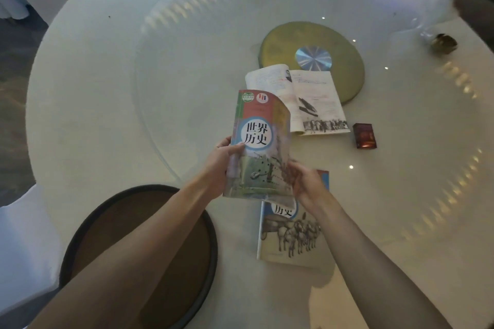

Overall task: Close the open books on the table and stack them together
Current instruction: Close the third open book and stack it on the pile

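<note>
While both hands grip it, closed book (258,145) between left hand (220,165), right hand (307,184)

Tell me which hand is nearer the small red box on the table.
Right. The right hand, gripping the held book's lower right edge, sits down-left of the red box. The left hand holds the book's far left edge, farther away.

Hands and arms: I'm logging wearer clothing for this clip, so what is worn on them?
Nothing shows on either. The left hand and right hand are bare, with no gloves, rings or watch visible, and both forearms are uncovered to the frame edge, sleeveless.
</note>
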